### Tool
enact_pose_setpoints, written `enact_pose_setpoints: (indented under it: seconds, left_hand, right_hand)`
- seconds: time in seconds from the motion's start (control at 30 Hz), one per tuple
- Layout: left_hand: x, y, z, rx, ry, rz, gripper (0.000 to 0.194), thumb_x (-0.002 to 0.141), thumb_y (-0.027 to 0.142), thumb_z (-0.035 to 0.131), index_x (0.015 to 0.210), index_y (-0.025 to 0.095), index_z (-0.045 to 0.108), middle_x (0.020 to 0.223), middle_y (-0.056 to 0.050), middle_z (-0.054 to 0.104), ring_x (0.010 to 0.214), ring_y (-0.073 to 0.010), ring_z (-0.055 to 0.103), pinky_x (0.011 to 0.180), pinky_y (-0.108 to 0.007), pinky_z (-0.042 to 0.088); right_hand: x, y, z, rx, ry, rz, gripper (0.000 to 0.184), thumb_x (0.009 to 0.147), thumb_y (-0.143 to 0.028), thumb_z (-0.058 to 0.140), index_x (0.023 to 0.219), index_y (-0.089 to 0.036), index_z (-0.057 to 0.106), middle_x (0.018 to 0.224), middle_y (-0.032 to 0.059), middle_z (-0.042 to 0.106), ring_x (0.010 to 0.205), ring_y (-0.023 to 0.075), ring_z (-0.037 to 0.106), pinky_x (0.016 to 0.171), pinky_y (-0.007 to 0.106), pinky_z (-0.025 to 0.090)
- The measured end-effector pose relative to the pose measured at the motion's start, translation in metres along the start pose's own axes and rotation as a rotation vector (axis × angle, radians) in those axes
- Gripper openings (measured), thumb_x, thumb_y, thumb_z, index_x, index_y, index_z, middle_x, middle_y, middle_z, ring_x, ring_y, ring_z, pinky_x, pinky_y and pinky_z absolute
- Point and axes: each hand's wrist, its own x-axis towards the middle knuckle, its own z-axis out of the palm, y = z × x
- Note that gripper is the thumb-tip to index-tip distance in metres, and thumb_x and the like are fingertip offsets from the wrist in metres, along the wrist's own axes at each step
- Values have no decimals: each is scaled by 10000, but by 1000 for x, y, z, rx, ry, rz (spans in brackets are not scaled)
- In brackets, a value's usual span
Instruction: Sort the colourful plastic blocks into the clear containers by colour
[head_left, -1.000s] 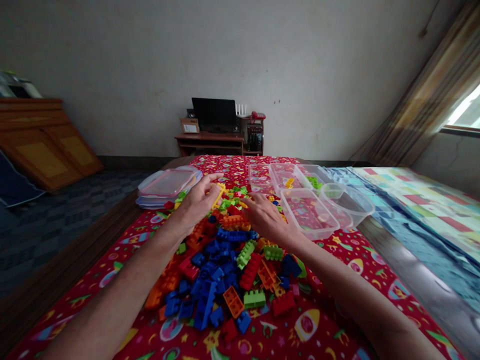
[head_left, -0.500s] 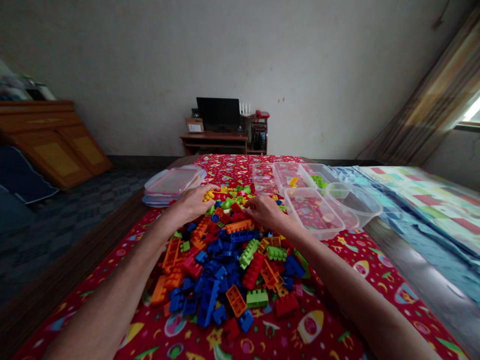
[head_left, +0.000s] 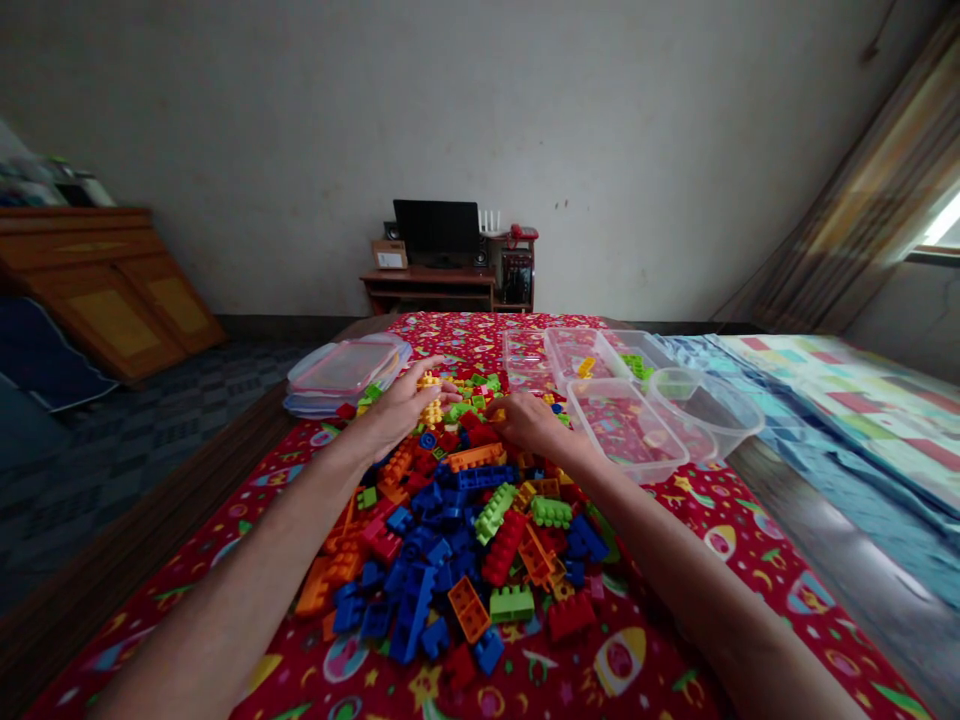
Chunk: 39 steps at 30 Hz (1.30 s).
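Note:
A heap of plastic building bricks (head_left: pixel 457 520) in blue, red, orange, green and yellow lies on a red patterned cloth (head_left: pixel 675 520). My left hand (head_left: pixel 397 410) is at the far side of the heap with its fingers curled round yellow bricks (head_left: pixel 430 398). My right hand (head_left: pixel 529 420) rests palm down on the far bricks, fingers bent, and what they hold is hidden.
Clear plastic tubs (head_left: pixel 626 425) stand at the right of the heap, the far ones (head_left: pixel 600 358) with a few yellow and green bricks. A stack of lids (head_left: pixel 345 370) lies at the left. The table edge runs along the left. A desk with a monitor (head_left: pixel 439 230) stands by the far wall.
Both hands have stayed at the far end of the heap. The left hand has gathered yellow bricks and lifted slightly. The right hand has shifted a little farther away.

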Motion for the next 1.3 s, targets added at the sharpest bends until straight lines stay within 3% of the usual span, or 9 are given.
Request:
enact_pose_setpoints:
  seconds: [0.17,0.3,0.43,0.53,0.7,0.83,1.03,1.17,1.3]
  left_hand:
    - [-4,5,15,-335,37,-38,590,766,204,598,1328,207,417,1063,-89,657,919,-193,655,844,-366,510]
    - [-11,14,36,-487,39,-22,511,792,151,599,1283,234,484,1257,-76,586,1020,-174,616,904,-322,488]
    - [-22,24,54,-686,-36,-103,417,879,186,498,1296,194,504,1236,-85,594,1062,-188,598,933,-320,486]
    - [-24,24,58,-692,-102,-141,382,910,268,466,1274,176,533,1227,-100,600,1095,-208,582,948,-348,488]
    - [-23,11,51,-186,-51,91,413,882,295,513,1287,213,527,1339,-80,549,1115,-210,590,986,-377,463]
    - [-27,6,54,433,-215,456,277,870,179,493,1086,205,665,1124,-50,687,1026,-188,631,947,-344,483]
    - [-33,-5,67,845,-434,690,238,893,115,502,1003,197,696,1024,-29,718,991,-179,608,899,-316,467]
    - [-33,-7,67,1069,-399,667,209,908,205,546,1077,222,668,1067,-16,702,1017,-198,558,875,-333,431]
    - [-32,-5,72,1217,-338,621,233,898,329,576,1090,223,652,1031,-24,692,990,-222,531,797,-339,404]
  right_hand:
    - [-1,-9,-3,310,307,20,209,812,-262,558,1005,-203,611,808,19,655,734,166,592,668,263,426]
    - [0,-21,-2,726,302,-74,325,832,-402,545,1074,-190,495,657,-57,532,560,107,482,549,222,378]
    - [-7,-34,-2,602,314,-79,446,782,-377,623,1155,-180,478,836,9,605,699,143,556,637,266,413]
    - [-11,-33,-8,469,282,1,330,802,-284,576,1099,-150,522,892,63,639,749,171,583,651,279,416]
    - [-10,5,-42,182,398,33,204,820,-268,530,978,-155,592,818,72,655,707,182,581,629,277,389]
    - [3,67,-74,-119,590,227,239,837,-286,506,1005,-149,606,870,126,670,797,233,594,674,303,397]
    - [23,138,-87,-243,412,380,423,815,-394,588,1129,-111,616,1049,181,670,948,287,604,748,333,439]
    - [9,119,-80,-240,423,277,426,868,-390,518,1195,-130,599,1060,160,677,953,259,614,762,327,433]
    - [-26,61,-79,-120,252,100,259,879,-301,486,864,-156,700,722,61,671,622,136,564,588,253,357]
